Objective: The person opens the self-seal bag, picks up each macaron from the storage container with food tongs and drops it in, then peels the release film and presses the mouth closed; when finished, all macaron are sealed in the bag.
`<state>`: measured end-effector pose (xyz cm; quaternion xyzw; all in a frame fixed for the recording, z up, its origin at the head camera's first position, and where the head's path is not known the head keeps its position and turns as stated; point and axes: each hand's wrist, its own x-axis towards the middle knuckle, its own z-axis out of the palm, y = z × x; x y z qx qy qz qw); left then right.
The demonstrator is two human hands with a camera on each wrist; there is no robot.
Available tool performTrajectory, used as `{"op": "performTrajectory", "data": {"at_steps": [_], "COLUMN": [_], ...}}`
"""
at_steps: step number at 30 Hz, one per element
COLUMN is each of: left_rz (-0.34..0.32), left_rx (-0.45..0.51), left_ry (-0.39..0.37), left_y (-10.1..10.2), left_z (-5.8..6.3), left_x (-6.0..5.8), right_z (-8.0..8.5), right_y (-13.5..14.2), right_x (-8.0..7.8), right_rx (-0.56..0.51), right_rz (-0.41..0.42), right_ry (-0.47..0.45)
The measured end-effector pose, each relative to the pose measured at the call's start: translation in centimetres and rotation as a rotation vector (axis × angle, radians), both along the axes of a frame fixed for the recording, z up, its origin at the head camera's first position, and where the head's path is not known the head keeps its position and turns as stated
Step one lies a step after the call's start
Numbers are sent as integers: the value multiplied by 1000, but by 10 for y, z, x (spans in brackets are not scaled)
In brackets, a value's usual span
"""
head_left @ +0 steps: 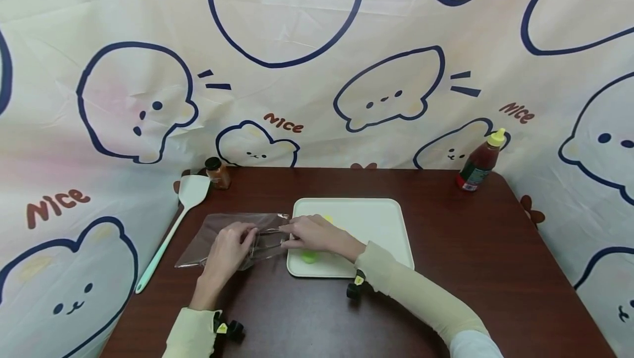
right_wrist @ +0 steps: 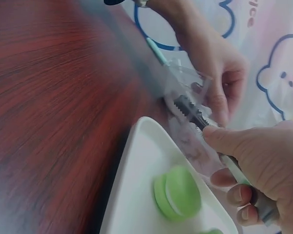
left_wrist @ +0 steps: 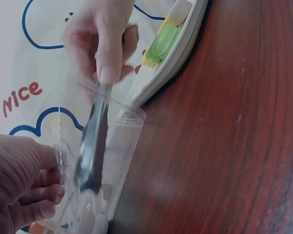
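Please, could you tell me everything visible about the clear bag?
The bag looks like thin, clear plastic, shiny and creased. It lies on the table, its open mouth facing the tray. The left grip pinches it near the mouth, while metal tongs, in the right grip, reach inside.

The head view looks forward and down over the table [head_left: 495, 248], far enough back to take in its far edge and the patterned cloth [head_left: 386, 22] behind. The left wrist view sits close beside the left hand [left_wrist: 22, 175], tilted sideways, facing the left end of the tray [left_wrist: 168, 73]. The right wrist view, also near and tilted, looks past the right hand [right_wrist: 263, 163] over a tray corner toward the left hand. Both wrist views share the clear bag [left_wrist: 122, 144] and both hands, which the head view also holds.
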<state>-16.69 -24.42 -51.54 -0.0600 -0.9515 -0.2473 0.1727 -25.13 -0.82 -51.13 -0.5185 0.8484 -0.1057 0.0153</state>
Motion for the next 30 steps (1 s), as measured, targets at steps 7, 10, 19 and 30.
{"op": "performTrajectory", "data": {"at_steps": [7, 10, 19, 30], "left_rz": [-12, -15, -68, -59], "left_rx": [3, 11, 97, 60], "left_ry": [4, -13, -96, 40], "left_y": [-1, -3, -12, -14], "left_z": [-1, -3, -12, -11], "left_x": [1, 1, -2, -5], "right_z": [4, 6, 15, 11], "right_y": [42, 63, 129, 186], "right_x": [4, 7, 27, 53], "right_rx": [-57, -101, -172, -189], "right_rz": [-86, -129, -349, -550], "right_ry": [-58, -89, -107, -170]}}
